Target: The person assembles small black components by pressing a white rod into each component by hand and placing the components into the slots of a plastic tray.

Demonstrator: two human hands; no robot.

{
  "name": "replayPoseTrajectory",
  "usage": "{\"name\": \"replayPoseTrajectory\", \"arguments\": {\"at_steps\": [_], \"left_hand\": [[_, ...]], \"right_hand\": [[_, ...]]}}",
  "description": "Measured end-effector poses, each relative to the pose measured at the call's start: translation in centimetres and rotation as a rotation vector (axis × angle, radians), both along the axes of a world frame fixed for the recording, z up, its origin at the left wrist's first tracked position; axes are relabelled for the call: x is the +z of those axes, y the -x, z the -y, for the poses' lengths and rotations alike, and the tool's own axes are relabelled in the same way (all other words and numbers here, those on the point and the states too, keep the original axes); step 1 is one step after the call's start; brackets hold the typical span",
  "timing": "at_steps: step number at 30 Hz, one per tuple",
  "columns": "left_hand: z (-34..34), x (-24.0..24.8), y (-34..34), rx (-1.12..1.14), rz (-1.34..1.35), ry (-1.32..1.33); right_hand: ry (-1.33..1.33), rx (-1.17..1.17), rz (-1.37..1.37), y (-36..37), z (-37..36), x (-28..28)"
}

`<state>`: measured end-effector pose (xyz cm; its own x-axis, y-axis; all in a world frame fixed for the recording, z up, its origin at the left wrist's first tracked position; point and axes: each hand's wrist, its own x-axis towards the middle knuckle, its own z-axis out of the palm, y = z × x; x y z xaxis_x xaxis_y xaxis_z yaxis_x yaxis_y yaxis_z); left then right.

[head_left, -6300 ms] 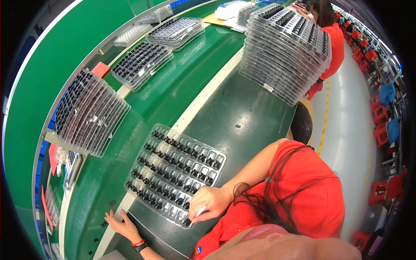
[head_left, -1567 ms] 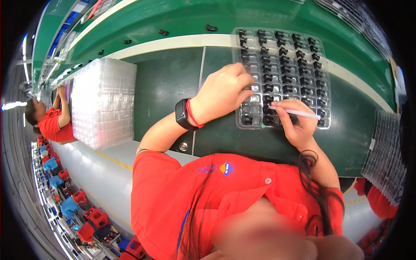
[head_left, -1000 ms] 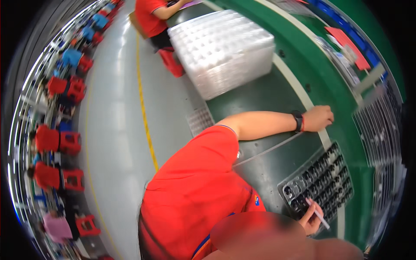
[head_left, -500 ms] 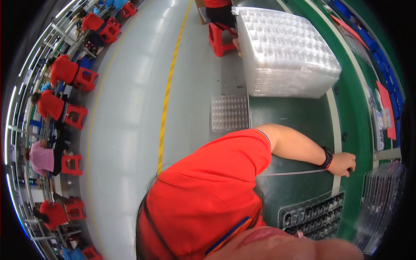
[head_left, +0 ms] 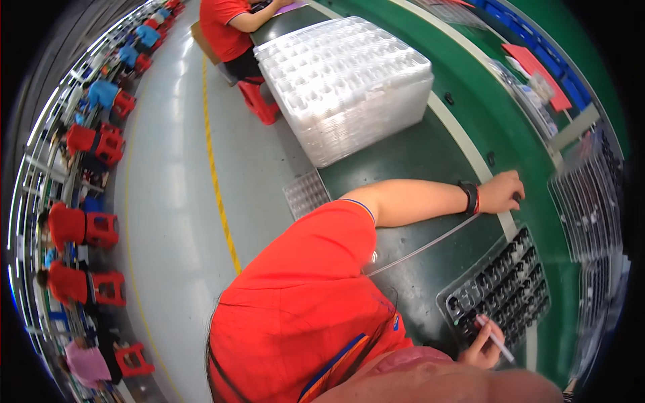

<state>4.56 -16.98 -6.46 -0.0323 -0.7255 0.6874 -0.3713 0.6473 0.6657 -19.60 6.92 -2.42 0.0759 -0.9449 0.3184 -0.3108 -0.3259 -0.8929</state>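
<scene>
My left hand [head_left: 500, 193], with a black watch [head_left: 468, 197] on the wrist, reaches over the green belt. Its fingers are curled around a small black part [head_left: 517, 197], only partly visible. A slim white pen-like stick [head_left: 497, 340] is held between the fingers of my right hand [head_left: 481, 346], low in the picture. That hand is at the near edge of a clear plastic tray [head_left: 446, 295], whose pockets hold rows of black parts [head_left: 494, 282]. Whether the stick touches a part, I cannot tell.
A tall stack of clear trays [head_left: 349, 87] stands on the dark green table [head_left: 416, 245]. Small black parts [head_left: 490, 158] lie along the green belt [head_left: 463, 124]. More trays [head_left: 584, 201] are stacked at the right. A co-worker in red [head_left: 225, 30] sits beyond the stack.
The view has turned, so the stack and co-worker sit further left. My right hand with the white stick has come into view by the tray. My left hand remains over the belt edge.
</scene>
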Motion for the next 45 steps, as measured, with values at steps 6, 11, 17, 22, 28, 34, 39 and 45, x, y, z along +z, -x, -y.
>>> {"name": "replayPoseTrajectory", "arguments": {"at_steps": [6, 11, 17, 22, 28, 34, 39, 45], "left_hand": [[0.6, 0.1, 0.0, 0.030, -0.023, 0.067], [0.3, 1.3, -0.5, 0.034, -0.021, 0.030], [-0.1, 1.6, -1.1, 0.005, 0.026, 0.033], [-0.6, 1.2, -1.7, 0.058, -0.135, -0.076], [-0.3, 0.9, -1.7, 0.057, -0.170, -0.068], [-0.1, 1.2, -0.7, 0.018, -0.233, -0.086], [-1.9, 2.6, -0.9, 0.029, -0.271, -0.165], [-7.1, 8.3, 5.6, -0.410, -0.400, -0.298]], "right_hand": [[0.249, -0.019, 0.004, 0.1, -0.7, 1.5], [0.320, 0.074, -0.194, -0.6, -0.9, 3.8], [-0.072, 0.206, -0.280, -9.2, 5.4, 9.1], [-0.083, 0.348, -0.120, -7.1, 4.5, 9.9], [-0.309, 0.263, 0.013, 2.2, 0.0, 6.1], [-0.129, -0.278, -0.081, 14.9, -2.4, 5.1], [-0.034, -0.470, -0.087, 23.6, -1.8, 7.0], [0.216, -0.505, -0.128, 14.6, 1.5, 10.3]]}}
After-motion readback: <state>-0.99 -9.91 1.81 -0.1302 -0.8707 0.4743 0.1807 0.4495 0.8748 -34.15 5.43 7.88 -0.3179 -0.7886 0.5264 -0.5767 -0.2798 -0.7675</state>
